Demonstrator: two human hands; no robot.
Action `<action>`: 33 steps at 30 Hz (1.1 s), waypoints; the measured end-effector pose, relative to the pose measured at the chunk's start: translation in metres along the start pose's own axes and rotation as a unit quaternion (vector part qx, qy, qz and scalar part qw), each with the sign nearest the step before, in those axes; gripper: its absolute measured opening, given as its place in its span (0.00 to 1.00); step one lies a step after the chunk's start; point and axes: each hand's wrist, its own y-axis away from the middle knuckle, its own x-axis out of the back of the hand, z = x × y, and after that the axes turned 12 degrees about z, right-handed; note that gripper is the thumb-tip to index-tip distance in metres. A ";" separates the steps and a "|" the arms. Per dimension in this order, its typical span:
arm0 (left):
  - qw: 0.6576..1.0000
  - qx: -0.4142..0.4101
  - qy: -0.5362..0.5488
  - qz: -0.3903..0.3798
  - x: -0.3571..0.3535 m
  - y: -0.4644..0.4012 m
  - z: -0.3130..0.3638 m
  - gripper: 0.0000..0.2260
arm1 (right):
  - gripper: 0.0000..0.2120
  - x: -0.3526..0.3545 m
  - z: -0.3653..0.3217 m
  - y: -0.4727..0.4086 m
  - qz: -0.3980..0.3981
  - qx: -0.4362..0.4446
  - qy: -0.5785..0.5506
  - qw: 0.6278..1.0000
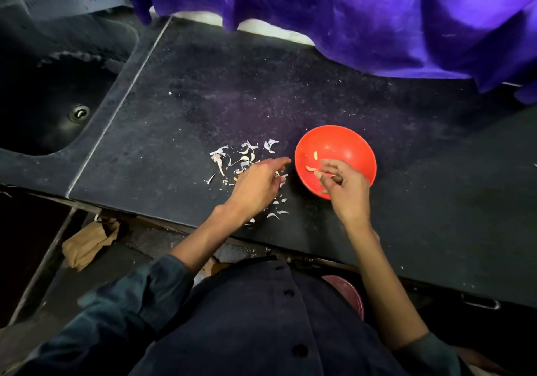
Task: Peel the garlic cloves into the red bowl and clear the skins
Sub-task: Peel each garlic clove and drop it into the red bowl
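Note:
The red bowl (345,143) sits on the dark counter with a few peeled garlic cloves (315,155) inside. My right hand (345,187) hovers over the bowl's near rim, fingers curled and pinching a small pale piece, either a clove or a bit of skin. Left of the bowl lies a scatter of white garlic skins (245,155). My left hand (258,184) reaches over the skins with fingers stretched out flat, palm down, holding nothing I can see. More skin bits (276,214) lie just below that hand.
A dark sink (58,108) with a drain lies at the left. Purple cloth (377,18) hangs over the counter's far edge. A crumpled brown paper bag (87,243) sits on the floor below the counter's front edge.

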 end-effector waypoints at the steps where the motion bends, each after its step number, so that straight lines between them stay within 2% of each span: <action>1: 1.000 0.002 -0.003 -0.006 -0.001 0.000 0.000 0.17 | 0.13 0.002 0.001 -0.001 0.006 0.001 0.007 1.000; 5: 1.000 0.016 -0.021 -0.013 0.001 0.007 -0.007 0.07 | 0.13 0.002 -0.005 0.001 0.002 0.011 0.020 1.000; 10: 0.996 0.073 -0.030 0.037 0.012 0.016 -0.032 0.12 | 0.15 -0.027 -0.024 0.011 -0.076 0.027 -0.006 0.997; 13: 0.995 0.081 -0.034 0.041 0.021 0.016 -0.049 0.08 | 0.14 -0.051 -0.034 0.013 -0.119 0.066 0.039 0.990; 17: 0.994 0.091 -0.053 0.038 0.029 0.014 -0.062 0.15 | 0.10 -0.086 -0.048 0.004 -0.146 0.124 0.132 0.972; 25: 0.995 0.081 -0.033 0.040 0.031 0.014 -0.076 0.17 | 0.10 -0.146 -0.049 -0.024 -0.116 0.154 0.329 0.924; 33: 0.996 0.073 0.018 0.045 0.030 0.013 -0.089 0.13 | 0.09 -0.153 -0.045 -0.022 -0.094 0.150 0.342 0.923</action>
